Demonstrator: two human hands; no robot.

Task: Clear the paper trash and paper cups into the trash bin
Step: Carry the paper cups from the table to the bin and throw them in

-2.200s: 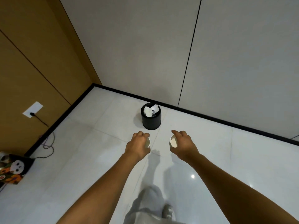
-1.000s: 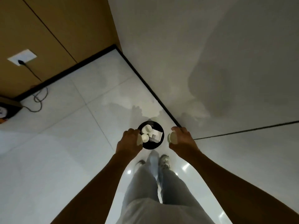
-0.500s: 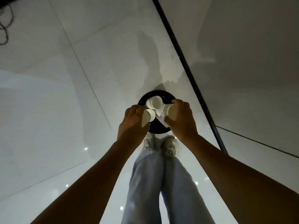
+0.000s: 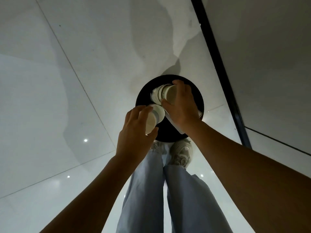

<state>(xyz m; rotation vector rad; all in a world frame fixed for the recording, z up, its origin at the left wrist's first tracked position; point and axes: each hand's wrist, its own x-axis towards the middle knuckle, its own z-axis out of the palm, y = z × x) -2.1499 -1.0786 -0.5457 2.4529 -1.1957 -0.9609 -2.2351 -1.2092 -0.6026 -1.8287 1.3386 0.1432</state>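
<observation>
Both hands had dropped lower over the bin: right hand gripped its cup inside the rim, left hand gripped its cup.

Over the trash bin both hands and their cups crowded the opening; only its dark left rim stayed uncovered. Bare floor lay left of it, the wall close right

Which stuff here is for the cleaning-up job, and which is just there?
For the job:
- paper cup, held in the left hand
- second paper cup, held in the right hand
- stacked cups
- black trash bin

Just there:
- shoes
- black baseboard
</observation>
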